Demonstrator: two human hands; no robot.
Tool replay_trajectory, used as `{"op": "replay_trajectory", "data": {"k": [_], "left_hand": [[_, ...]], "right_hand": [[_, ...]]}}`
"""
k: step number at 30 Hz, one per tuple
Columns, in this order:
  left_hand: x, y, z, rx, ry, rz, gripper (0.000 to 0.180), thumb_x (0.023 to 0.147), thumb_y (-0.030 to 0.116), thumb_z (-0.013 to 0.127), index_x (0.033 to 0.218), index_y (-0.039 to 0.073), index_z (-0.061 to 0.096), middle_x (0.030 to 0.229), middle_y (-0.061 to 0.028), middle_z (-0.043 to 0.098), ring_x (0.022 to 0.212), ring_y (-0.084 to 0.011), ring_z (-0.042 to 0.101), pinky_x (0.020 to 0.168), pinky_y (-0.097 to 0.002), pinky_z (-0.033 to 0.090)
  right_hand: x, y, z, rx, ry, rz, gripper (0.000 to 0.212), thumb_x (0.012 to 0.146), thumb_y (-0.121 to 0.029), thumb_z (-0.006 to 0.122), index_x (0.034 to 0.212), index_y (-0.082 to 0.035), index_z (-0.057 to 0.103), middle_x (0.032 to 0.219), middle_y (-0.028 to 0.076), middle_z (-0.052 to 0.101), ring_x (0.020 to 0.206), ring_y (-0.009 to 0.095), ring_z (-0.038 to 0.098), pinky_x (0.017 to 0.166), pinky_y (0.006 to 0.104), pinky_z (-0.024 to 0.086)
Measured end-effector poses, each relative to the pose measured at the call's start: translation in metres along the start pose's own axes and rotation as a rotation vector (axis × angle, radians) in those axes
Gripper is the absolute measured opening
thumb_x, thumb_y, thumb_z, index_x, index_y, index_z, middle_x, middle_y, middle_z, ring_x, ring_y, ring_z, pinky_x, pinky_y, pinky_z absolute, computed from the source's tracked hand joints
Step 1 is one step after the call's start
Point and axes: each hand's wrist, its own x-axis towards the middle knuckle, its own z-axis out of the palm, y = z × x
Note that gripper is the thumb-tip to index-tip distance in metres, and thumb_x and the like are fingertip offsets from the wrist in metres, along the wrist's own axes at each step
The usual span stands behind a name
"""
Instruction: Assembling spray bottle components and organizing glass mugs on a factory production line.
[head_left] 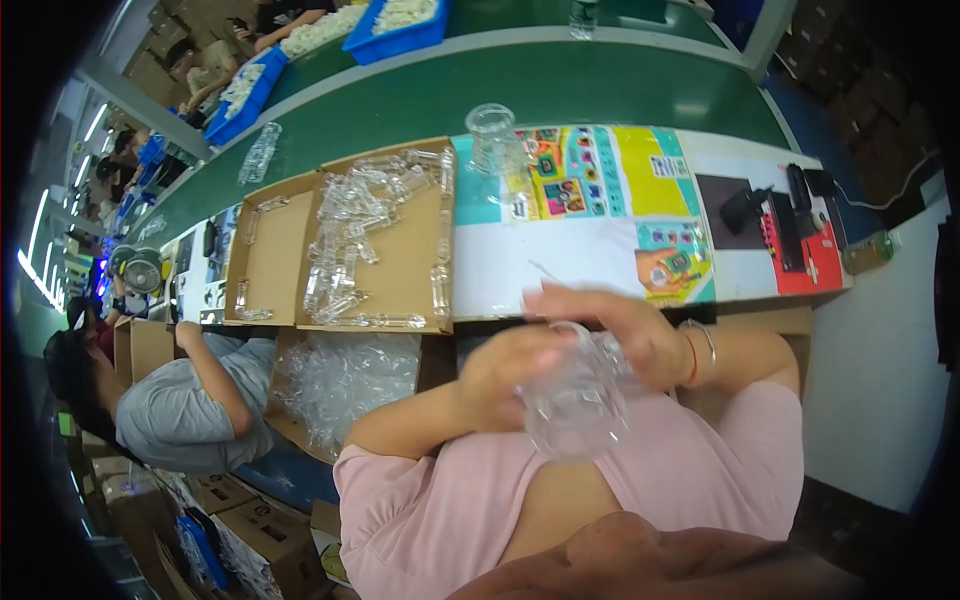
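In front of my chest is a clear plastic cup-shaped piece (575, 415), tilted and partly smeared by motion. My left hand (505, 370) is closed round its left side. My right hand (630, 335) grips it from the upper right, with fingers reaching across its far end. The fingertips of both hands are blurred. A thin pale strip (541, 269) shows just beyond my right fingers. On the bench past my hands stands a similar clear plastic cup (492, 135), with another clear piece (518, 185) close to it.
Left of my hands lies an open cardboard tray (402, 270) with many clear plastic pieces (350, 220). Below it, a box holds clear plastic bags (350, 385). Printed sheets (570, 180) cover the bench; black tools (745, 210) lie right. A co-worker in grey (190, 410) sits left.
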Motion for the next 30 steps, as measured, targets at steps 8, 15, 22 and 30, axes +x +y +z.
{"op": "replay_trajectory", "data": {"k": [8,15,22,30], "left_hand": [[0.001,0.023,0.037,0.914,-0.016,0.946,0.058,0.059,0.019,0.078,0.111,0.011,0.054,0.105,-0.0159,0.054,0.083,-0.0322,0.059,0.066,-0.0366,0.049],[0.028,0.043,0.007,0.343,0.207,0.264,0.081,0.056,0.017,0.084,0.122,0.005,0.039,0.112,-0.0114,0.053,0.100,-0.0236,0.055,0.082,-0.0360,0.046],[0.056,0.074,-0.008,0.100,0.428,0.404,0.089,0.056,0.015,0.084,0.126,0.002,0.030,0.118,-0.0144,0.048,0.109,-0.0238,0.051,0.092,-0.0361,0.043],[0.041,0.064,-0.020,0.561,0.358,0.435,0.080,0.057,0.010,0.083,0.121,-0.004,0.037,0.115,-0.0175,0.051,0.102,-0.0240,0.055,0.084,-0.0345,0.047]], "right_hand": [[-0.030,-0.006,0.007,-0.153,-0.143,-0.201,0.053,0.095,-0.034,0.023,0.109,0.006,0.054,0.118,0.023,0.051,0.107,0.036,0.052,0.091,0.0392,0.042],[0.021,-0.001,-0.023,0.023,0.194,0.100,0.044,0.086,-0.025,0.054,0.121,0.001,0.043,0.110,0.013,0.055,0.104,0.020,0.053,0.089,0.0330,0.042],[0.043,0.007,-0.065,0.030,0.329,0.070,0.041,0.092,-0.034,0.038,0.113,0.000,0.048,0.112,0.016,0.052,0.110,0.023,0.047,0.103,0.0411,0.026],[0.029,0.011,-0.057,-0.852,0.197,-0.069,0.035,0.063,-0.006,0.063,0.097,-0.009,0.059,0.097,0.004,0.062,0.106,0.025,0.052,0.104,0.0550,0.016]]}}
